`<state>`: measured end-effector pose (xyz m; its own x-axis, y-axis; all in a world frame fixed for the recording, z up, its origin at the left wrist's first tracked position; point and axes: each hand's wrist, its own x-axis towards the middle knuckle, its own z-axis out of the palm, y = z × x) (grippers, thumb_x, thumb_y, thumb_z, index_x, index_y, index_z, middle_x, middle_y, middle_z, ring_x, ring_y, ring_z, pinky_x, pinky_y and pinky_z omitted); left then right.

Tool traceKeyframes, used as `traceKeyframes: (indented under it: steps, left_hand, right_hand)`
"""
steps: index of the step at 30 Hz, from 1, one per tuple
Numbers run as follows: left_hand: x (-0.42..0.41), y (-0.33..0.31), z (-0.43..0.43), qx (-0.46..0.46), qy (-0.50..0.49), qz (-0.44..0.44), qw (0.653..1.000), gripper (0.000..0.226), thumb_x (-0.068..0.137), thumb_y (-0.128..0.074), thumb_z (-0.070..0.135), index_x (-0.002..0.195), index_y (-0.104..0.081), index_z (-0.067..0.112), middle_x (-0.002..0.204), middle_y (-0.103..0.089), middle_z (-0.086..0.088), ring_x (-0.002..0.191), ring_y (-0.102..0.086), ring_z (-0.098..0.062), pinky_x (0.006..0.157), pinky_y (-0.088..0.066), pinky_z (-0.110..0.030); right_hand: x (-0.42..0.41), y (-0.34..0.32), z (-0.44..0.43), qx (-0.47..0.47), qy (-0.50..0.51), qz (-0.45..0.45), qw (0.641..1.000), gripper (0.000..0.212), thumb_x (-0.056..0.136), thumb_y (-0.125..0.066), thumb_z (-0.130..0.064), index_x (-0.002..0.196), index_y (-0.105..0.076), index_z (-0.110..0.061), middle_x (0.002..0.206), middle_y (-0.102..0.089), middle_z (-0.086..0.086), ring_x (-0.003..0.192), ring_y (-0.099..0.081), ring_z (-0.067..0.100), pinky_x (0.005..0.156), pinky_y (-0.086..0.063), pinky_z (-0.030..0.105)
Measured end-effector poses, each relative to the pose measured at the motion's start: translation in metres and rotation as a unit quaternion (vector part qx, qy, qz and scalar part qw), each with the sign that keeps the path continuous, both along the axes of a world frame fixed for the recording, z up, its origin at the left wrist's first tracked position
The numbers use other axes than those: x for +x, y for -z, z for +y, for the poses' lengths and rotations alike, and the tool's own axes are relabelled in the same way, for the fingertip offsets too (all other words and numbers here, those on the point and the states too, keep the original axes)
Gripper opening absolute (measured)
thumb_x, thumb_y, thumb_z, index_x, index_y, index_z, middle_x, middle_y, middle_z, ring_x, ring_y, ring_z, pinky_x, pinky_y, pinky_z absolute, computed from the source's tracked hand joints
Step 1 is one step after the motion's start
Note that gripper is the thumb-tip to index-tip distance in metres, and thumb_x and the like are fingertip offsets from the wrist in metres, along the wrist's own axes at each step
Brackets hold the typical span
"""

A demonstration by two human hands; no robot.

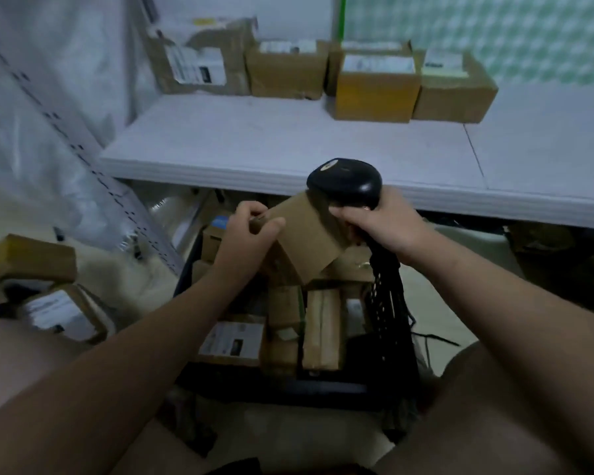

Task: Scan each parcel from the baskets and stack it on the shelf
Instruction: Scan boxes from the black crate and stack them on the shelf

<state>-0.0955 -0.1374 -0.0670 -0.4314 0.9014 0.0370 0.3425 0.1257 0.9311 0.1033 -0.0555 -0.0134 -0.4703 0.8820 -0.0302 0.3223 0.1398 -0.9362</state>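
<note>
Your left hand (251, 231) pinches the left corner of a small cardboard parcel (306, 238), thumb on the upper face and fingers curled round the edge. The parcel lies between your two hands, held in the air above the basket (275, 387) and just near of the shelf (288, 145) edge. Your right hand (384, 224) is wrapped tight round the handle of the scanner (345, 181), knuckles close against the parcel's right side.

The parcel is tilted: its long axis runs from far left to near right, the near end dipping toward the basket, and a plain brown face is turned up at you. The scanner's head sits just above the parcel's far edge; its window is hidden, so you cannot tell exactly where it aims.

The parcel is a matte, square-edged box with no label showing. The scanner head is a rounded dome of glossy black plastic, and a black coiled cable (386, 289) hangs from below your right hand. The basket is dark, with more brown parcels packed inside. The shelf is flat and white, and a row of boxes (374, 87) stands along its far side
</note>
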Motion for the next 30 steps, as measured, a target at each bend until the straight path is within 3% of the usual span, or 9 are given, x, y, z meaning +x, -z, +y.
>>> traceKeyframes:
  steps: [5, 8, 10, 14, 16, 18, 23, 26, 30]
  left_hand:
    - [-0.012, -0.047, 0.0, 0.125, -0.039, 0.035, 0.991, 0.052, 0.061, -0.053, 0.057, 0.107, -0.046, 0.034, 0.12, -0.049, -0.005, 0.097, -0.051, -0.007, 0.074, -0.04, -0.01]
    - [-0.021, -0.065, 0.006, 0.183, -0.06, 0.102, 0.976, 0.059, 0.064, -0.059, 0.052, 0.117, -0.042, 0.032, 0.124, -0.043, 0.0, 0.111, -0.047, -0.013, 0.092, -0.04, -0.022]
    - [-0.03, -0.071, 0.014, 0.203, -0.059, 0.223, 0.952, 0.067, 0.064, -0.064, 0.049, 0.124, -0.042, 0.032, 0.126, -0.035, 0.005, 0.12, -0.039, -0.016, 0.101, -0.035, -0.029]
    - [-0.051, -0.057, 0.043, 0.203, 0.048, 0.54, 0.816, 0.077, 0.063, -0.072, 0.034, 0.134, -0.042, 0.027, 0.136, -0.028, -0.004, 0.123, -0.028, -0.03, 0.1, -0.032, -0.059]
    - [-0.056, -0.044, 0.057, 0.206, 0.099, 0.624, 0.748, 0.083, 0.061, -0.076, 0.027, 0.136, -0.04, 0.027, 0.138, -0.03, -0.009, 0.125, -0.03, -0.034, 0.103, -0.024, -0.064]
    - [-0.056, -0.037, 0.068, 0.201, 0.125, 0.655, 0.718, 0.092, 0.059, -0.084, 0.022, 0.138, -0.036, 0.026, 0.14, -0.03, -0.01, 0.127, -0.03, -0.035, 0.105, -0.016, -0.064]
    - [-0.061, -0.037, 0.084, 0.166, 0.172, 0.595, 0.767, 0.088, 0.073, -0.079, 0.032, 0.144, -0.028, 0.025, 0.145, -0.026, -0.01, 0.134, -0.026, -0.032, 0.107, -0.022, -0.064]
    - [-0.05, -0.053, 0.079, 0.107, 0.098, 0.368, 0.919, 0.078, 0.084, -0.065, 0.046, 0.148, -0.024, 0.028, 0.152, -0.02, -0.005, 0.138, -0.025, -0.027, 0.11, -0.029, -0.048]
    - [-0.046, -0.071, 0.091, 0.006, -0.105, 0.11, 0.988, 0.084, 0.087, -0.058, 0.055, 0.151, -0.015, 0.023, 0.156, -0.019, -0.006, 0.141, -0.024, -0.025, 0.113, -0.025, -0.044]
  right_hand:
    - [-0.02, -0.041, 0.005, 0.011, 0.017, 0.12, 0.993, 0.012, 0.087, -0.071, -0.022, 0.087, -0.067, -0.011, 0.073, -0.065, 0.006, 0.067, -0.063, 0.019, 0.067, -0.053, 0.033]
    - [-0.03, -0.052, 0.018, -0.002, 0.048, 0.2, 0.979, 0.006, 0.087, -0.071, -0.021, 0.091, -0.068, -0.017, 0.077, -0.068, 0.001, 0.075, -0.066, 0.018, 0.068, -0.055, 0.03]
    - [-0.034, -0.053, 0.031, -0.023, 0.063, 0.222, 0.973, 0.014, 0.087, -0.071, -0.023, 0.1, -0.066, -0.022, 0.089, -0.07, 0.0, 0.085, -0.069, 0.019, 0.074, -0.058, 0.033]
    - [-0.035, -0.045, 0.054, -0.061, 0.104, 0.237, 0.964, 0.026, 0.087, -0.072, -0.023, 0.111, -0.063, -0.019, 0.106, -0.066, 0.003, 0.102, -0.064, 0.021, 0.082, -0.059, 0.037]
    - [-0.035, -0.039, 0.061, -0.078, 0.11, 0.236, 0.962, 0.02, 0.087, -0.071, -0.022, 0.106, -0.063, -0.021, 0.102, -0.065, -0.001, 0.099, -0.062, 0.018, 0.088, -0.057, 0.04]
    - [-0.037, -0.034, 0.067, -0.088, 0.113, 0.222, 0.964, 0.011, 0.087, -0.071, -0.023, 0.094, -0.063, -0.027, 0.093, -0.065, -0.004, 0.09, -0.061, 0.013, 0.096, -0.052, 0.047]
    - [-0.042, -0.029, 0.077, -0.11, 0.113, 0.224, 0.962, 0.011, 0.085, -0.072, -0.026, 0.092, -0.064, -0.029, 0.099, -0.067, -0.005, 0.101, -0.06, 0.015, 0.105, -0.045, 0.05]
    - [-0.045, -0.028, 0.08, -0.115, 0.109, 0.229, 0.96, 0.013, 0.085, -0.072, -0.027, 0.095, -0.063, -0.029, 0.101, -0.067, -0.004, 0.102, -0.06, 0.016, 0.104, -0.045, 0.05]
    - [-0.05, -0.026, 0.08, -0.112, 0.096, 0.23, 0.962, 0.017, 0.086, -0.071, -0.028, 0.101, -0.062, -0.028, 0.107, -0.065, -0.003, 0.107, -0.058, 0.016, 0.101, -0.047, 0.043]
